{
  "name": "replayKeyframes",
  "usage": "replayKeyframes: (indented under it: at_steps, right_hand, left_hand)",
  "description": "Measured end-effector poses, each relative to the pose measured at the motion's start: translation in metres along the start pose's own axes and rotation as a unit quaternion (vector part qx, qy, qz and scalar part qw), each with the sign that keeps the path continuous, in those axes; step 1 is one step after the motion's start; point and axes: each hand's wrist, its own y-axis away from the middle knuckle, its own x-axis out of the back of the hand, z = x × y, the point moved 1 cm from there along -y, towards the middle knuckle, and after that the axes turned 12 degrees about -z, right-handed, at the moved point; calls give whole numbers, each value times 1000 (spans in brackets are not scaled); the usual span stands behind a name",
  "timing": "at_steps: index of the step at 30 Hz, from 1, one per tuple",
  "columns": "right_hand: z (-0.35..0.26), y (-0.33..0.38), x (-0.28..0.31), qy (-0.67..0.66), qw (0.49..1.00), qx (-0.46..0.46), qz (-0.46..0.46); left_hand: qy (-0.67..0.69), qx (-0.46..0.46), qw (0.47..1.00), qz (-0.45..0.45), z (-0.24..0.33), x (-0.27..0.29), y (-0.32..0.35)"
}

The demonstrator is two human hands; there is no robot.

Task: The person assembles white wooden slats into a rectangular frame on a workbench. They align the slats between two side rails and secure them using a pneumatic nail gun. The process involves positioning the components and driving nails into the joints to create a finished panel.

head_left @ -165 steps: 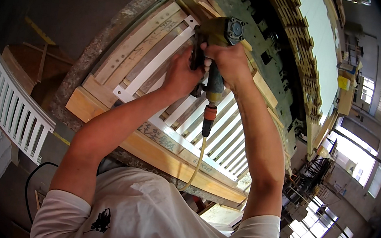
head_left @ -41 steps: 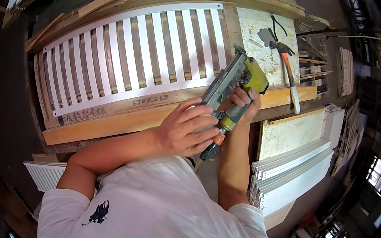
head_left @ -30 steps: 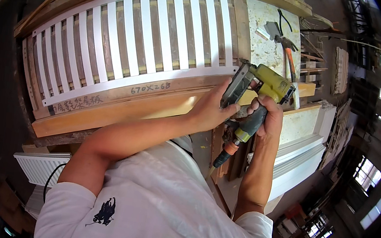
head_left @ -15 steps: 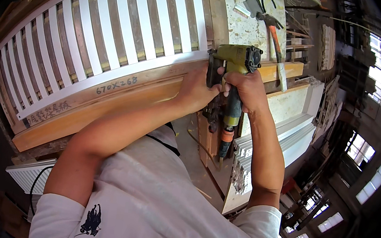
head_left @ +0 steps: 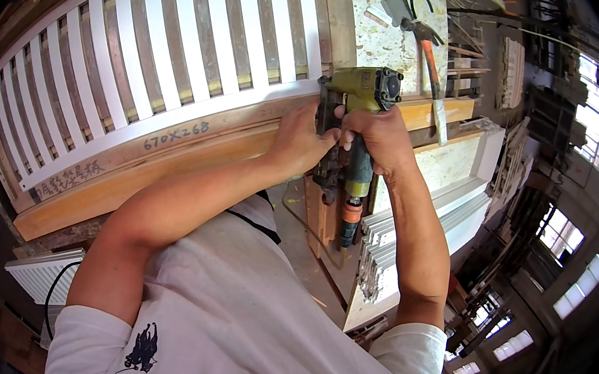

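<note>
My right hand (head_left: 379, 138) is wrapped round the handle of an olive-green and black nail gun (head_left: 364, 88). The gun's nose meets the near right corner of a white slatted frame (head_left: 174, 108). Against the gun's dark front and magazine, my left hand (head_left: 299, 140) is closed, its thumb toward the tool; its other fingers are partly hidden. An orange coupling (head_left: 351, 213) joins a hose below the handle. The frame lies over a wooden jig, whose near side is an orange-brown wooden rail (head_left: 157, 177) below my left forearm.
A claw hammer with orange handle (head_left: 430, 57) lies beyond the gun, near a scraper blade (head_left: 397, 9) on a paint-spotted board (head_left: 349, 38). To the right, a stack of white slats (head_left: 414, 236) sits by my right forearm. Another white slatted piece (head_left: 42, 274) stands at lower left.
The whole scene has shifted slightly left in the picture. Both hands and the nail gun keep about the same place at the frame's corner.
</note>
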Motion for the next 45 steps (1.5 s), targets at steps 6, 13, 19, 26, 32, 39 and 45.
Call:
replayKeyframes:
  at_steps: [6,13,19,26,32,39,45]
  right_hand:
    - [1,0,-2,-19,1000,-10,-6]
    - [3,-1,-14,-31,999,-23,-9]
    - [7,-2,-29,-23,999,-22,-33]
    - [2,0,-35,-2,999,-33,-29]
    - [9,-2,-44,-23,998,-31,-44]
    - [5,0,-72,28,997,-35,-56]
    - [4,-1,-79,43,997,-19,-64]
  left_hand:
    - [34,11,999,-3,-1,2,2]
    - [13,3,1000,8,-6,11,14]
    - [-56,22,998,20,-5,25,31]
    - [-91,34,995,31,5,31,39]
    - [-65,40,997,21,0,39,47]
    - [-80,70,994,31,2,55,71]
    - [-73,70,995,23,1,60,74]
